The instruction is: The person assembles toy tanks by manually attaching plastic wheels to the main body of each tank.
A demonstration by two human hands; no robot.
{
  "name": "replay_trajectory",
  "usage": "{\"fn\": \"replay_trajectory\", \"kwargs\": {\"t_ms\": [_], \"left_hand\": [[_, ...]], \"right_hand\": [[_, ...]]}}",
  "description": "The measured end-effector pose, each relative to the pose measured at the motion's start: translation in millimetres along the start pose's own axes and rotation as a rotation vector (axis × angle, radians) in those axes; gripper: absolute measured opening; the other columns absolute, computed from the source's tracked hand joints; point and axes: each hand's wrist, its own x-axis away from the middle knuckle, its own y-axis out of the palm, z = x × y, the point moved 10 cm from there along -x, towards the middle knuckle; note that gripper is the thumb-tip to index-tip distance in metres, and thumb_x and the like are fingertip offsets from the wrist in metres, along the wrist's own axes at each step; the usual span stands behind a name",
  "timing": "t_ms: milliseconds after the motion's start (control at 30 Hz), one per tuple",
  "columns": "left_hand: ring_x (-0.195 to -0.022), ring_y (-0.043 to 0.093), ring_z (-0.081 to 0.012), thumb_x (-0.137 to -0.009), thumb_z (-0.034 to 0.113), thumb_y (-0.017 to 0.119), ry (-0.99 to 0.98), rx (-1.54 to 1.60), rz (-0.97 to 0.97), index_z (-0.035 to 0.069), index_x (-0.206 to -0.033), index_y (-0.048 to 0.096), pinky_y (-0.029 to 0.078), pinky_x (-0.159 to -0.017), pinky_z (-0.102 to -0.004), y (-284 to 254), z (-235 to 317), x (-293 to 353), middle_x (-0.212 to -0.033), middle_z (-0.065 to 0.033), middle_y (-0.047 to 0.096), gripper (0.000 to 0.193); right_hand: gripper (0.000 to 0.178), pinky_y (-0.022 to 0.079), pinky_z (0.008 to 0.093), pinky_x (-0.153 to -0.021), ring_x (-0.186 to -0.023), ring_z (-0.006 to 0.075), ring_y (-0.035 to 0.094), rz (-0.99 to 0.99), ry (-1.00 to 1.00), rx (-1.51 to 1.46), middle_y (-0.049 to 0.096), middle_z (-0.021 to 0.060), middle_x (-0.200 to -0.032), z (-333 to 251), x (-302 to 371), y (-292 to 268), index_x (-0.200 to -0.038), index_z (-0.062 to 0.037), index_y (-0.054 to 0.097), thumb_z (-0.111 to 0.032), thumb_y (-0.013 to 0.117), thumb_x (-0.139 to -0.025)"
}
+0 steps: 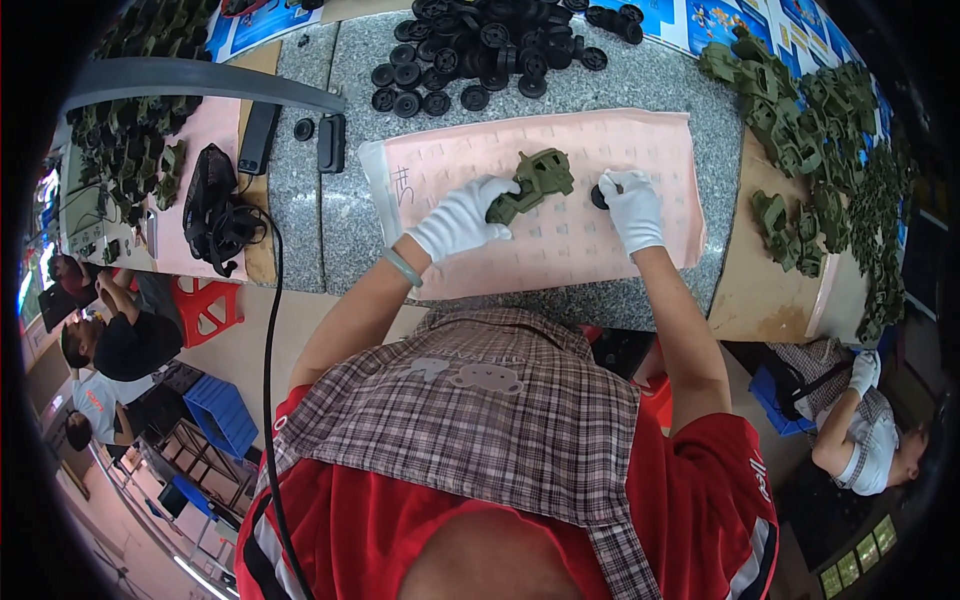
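Note:
In my white-gloved left hand (462, 218) is an olive-green plastic toy vehicle body (545, 174), held tilted above a pink cloth (560, 245) on the table. The fingers close around its lower left end. To its right, my right hand (634, 208), also gloved in white, pinches a small black toy wheel (599, 196) at the fingertips. The wheel and the vehicle body are apart. Part of the wheel is hidden behind my fingers.
A heap of black wheels (476, 97) lies beyond the cloth. Green vehicle bodies pile up at right (790, 130) and far left (125, 140). A grey curved bar (200, 78) crosses the upper left; a black cable (268, 390) hangs at left. Co-workers sit on both sides.

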Motion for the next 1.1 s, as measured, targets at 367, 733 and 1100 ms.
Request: {"fn": "replay_trajectory", "kwargs": {"t_ms": [367,733,1100], "left_hand": [[-0.128,0.059,-0.0392,-0.075,0.036,0.083,-0.06,-0.23,0.175,0.001,-0.135,0.06,0.051,-0.104,-0.0436,-29.5,13.3,-28.3,-0.14,-0.0218,0.06,0.073],[-0.094,0.066,-0.0271,-0.078,0.037,0.081,0.147,-0.821,0.315,-0.002,-0.138,0.057,0.057,-0.076,-0.0422,30.1,40.8,-17.7,-0.109,-0.0114,0.066,0.076],[-0.089,0.064,-0.0219,-0.085,0.012,0.062,0.263,-1.022,0.468,-0.005,-0.136,0.061,0.052,-0.061,-0.0384,54.8,51.4,-1.4,-0.093,-0.0069,0.066,0.054]], "right_hand": [[0.046,0.055,0.0435,-0.099,-0.116,0.0349,0.065,-0.132,-0.139,0.008,0.061,0.0174,-0.131,-5.2,23.0,12.4,-0.134,-0.0139,0.064,-0.023,0.074,-0.09],[0.056,0.057,0.0413,-0.095,-0.108,0.035,0.067,-0.018,-0.006,-0.167,0.06,0.0217,-0.126,-2.6,17.6,-29.0,-0.135,-0.0092,0.063,-0.02,0.082,-0.083],[0.06,0.059,0.0421,-0.091,-0.11,0.0343,0.068,-0.213,-0.349,0.061,0.061,0.0132,-0.129,-100.7,53.8,-20.7,-0.137,-0.0126,0.062,-0.021,0.083,-0.082]]}}
